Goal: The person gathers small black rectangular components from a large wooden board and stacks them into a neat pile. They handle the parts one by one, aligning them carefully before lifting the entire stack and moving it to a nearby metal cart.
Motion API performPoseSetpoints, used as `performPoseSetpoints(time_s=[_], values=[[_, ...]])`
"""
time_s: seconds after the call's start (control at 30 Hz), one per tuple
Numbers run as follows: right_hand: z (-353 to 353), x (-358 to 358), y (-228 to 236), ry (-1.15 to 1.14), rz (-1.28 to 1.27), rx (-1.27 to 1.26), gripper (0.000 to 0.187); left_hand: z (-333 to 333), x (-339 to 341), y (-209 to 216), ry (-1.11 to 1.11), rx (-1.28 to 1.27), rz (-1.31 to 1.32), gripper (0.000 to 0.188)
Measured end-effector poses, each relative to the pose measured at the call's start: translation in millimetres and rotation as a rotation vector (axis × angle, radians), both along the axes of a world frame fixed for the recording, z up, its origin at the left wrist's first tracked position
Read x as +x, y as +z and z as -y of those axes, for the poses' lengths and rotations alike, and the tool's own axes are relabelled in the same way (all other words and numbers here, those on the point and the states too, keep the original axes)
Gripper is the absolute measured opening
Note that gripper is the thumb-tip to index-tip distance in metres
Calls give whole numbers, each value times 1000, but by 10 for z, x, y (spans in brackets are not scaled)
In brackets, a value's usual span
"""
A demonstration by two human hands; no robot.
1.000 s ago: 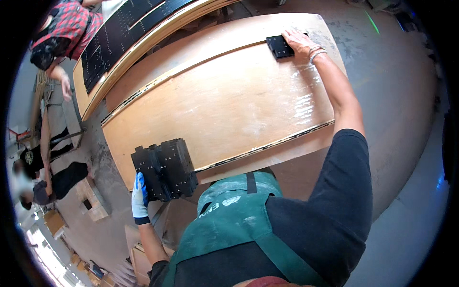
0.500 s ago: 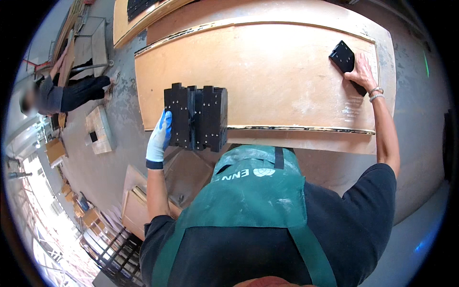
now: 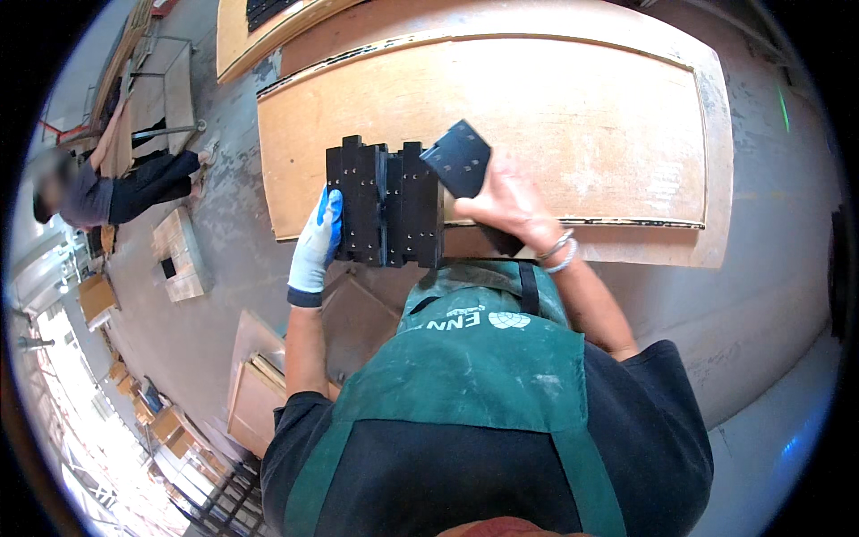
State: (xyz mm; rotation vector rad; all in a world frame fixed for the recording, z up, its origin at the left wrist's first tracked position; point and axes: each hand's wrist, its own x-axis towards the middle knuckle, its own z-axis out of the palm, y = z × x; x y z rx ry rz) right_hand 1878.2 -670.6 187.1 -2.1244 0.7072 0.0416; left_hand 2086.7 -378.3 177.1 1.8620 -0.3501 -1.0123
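Panel (image 3: 460, 157), black, long axis slanting upper left to lower right, sits gripped in your bare right hand (image 3: 514, 201), just right of 1 black stack (image 3: 364, 210); contact is unclear. Your gloved left hand (image 3: 315, 249), half-curled, holds the stack's left side, near the wooden board (image 3: 582, 125).

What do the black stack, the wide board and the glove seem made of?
Black stack: perhaps plastic or painted wood; dark faces dotted with small shiny, metal-looking specks. Board: likely plywood, pale tan with faint grain. Glove: probably knitted fabric, matte white, with a blue, perhaps rubber coating.
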Motion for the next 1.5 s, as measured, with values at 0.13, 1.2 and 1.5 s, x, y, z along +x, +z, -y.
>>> performPoseSetpoints(time_s=[0.13,1.2,1.5], values=[[-474,291,135,-21,-116,-196,72,-249,147,-279,-33,55,127,63],[-770,208,-244,-52,455,-253,120,-74,124,-98,-79,73,69,59],[-942,321,59,296,246,-321,133,-50,128,-84,-24,-5,-133,54]])
